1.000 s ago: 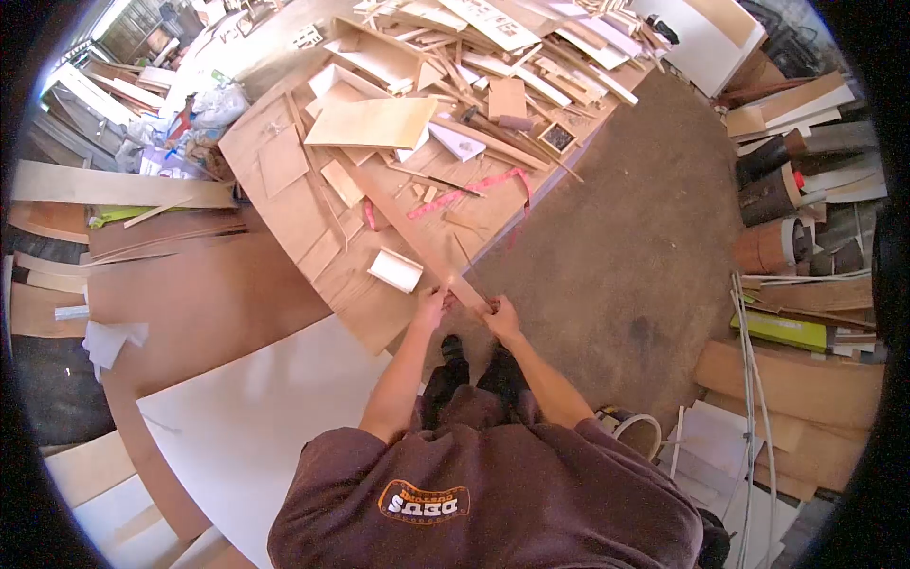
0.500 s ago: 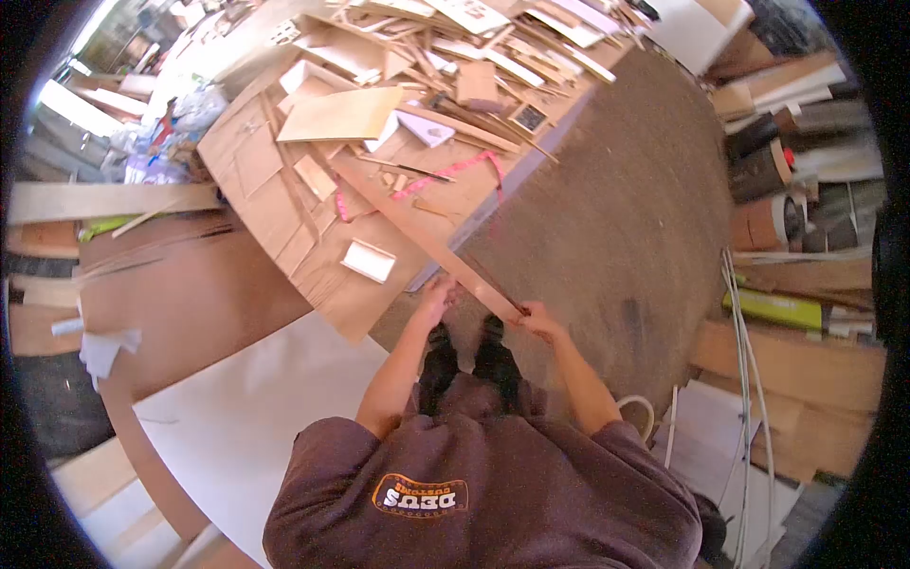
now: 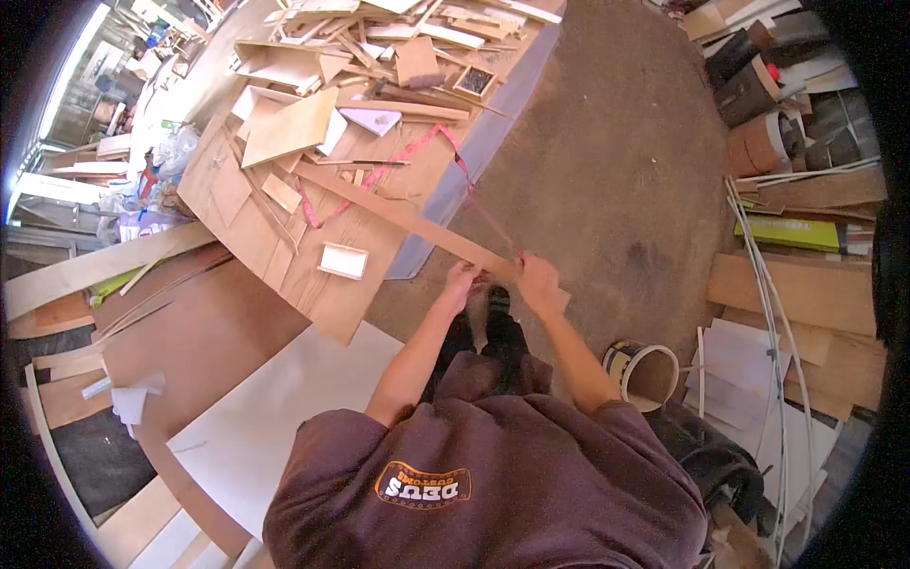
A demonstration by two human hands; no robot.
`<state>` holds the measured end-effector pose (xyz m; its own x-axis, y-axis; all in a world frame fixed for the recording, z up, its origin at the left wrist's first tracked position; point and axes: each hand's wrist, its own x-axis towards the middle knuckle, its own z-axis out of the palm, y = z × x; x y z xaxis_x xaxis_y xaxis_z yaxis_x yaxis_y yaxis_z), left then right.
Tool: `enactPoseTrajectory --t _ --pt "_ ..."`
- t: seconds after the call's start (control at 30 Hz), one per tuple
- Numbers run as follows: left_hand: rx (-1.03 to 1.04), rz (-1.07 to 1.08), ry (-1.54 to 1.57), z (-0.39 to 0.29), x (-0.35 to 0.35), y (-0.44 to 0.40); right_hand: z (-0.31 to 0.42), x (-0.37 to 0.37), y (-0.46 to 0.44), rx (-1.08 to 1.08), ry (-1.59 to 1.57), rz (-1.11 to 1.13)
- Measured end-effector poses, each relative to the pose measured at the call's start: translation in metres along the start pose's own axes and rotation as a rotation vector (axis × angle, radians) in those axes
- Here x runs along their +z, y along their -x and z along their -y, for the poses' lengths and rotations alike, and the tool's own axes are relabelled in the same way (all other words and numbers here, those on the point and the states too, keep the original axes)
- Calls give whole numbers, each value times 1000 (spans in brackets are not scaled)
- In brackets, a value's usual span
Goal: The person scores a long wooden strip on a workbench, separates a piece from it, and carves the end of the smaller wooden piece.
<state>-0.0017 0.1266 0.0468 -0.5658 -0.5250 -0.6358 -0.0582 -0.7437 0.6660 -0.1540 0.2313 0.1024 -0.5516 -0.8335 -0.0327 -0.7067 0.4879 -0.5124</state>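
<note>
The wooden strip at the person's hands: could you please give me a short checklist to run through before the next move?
1. Right hand on the wooden strip: ok, it grasps it close to the near end.
2. Left hand placed at the strip: ok, it is by the edge; firmness of hold cannot tell.
3. Far end resting on the wooden tabletop: cannot tell; it lies over it, but contact is unclear.
4. Pink measuring tape clear of the strip: not ok, their paths cross.
5. Small white open box clear of the strip: ok, they are apart.
</note>
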Motion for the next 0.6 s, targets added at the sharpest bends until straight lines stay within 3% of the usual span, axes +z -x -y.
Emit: enactPoseTrajectory --t 0.07,0.27,0.33,0.4,0.47,0.6 --pt "-42 -36 -182 13 3 -15 8 10 -11 100 28 77" --pt "-2 83 -187 -27 -11 17 -4 6 4 181 -36 183" --pt "14 237 28 -10 -56 -17 -14 -9 18 207 14 179" --pt "-29 -38 95 5 -78 -47 -21 -26 42 239 61 185" --pt "-13 -4 152 6 -87 -63 -25 -53 63 349 46 286" --pt "11 -30 227 15 -48 -33 -62 -37 86 397 153 264"
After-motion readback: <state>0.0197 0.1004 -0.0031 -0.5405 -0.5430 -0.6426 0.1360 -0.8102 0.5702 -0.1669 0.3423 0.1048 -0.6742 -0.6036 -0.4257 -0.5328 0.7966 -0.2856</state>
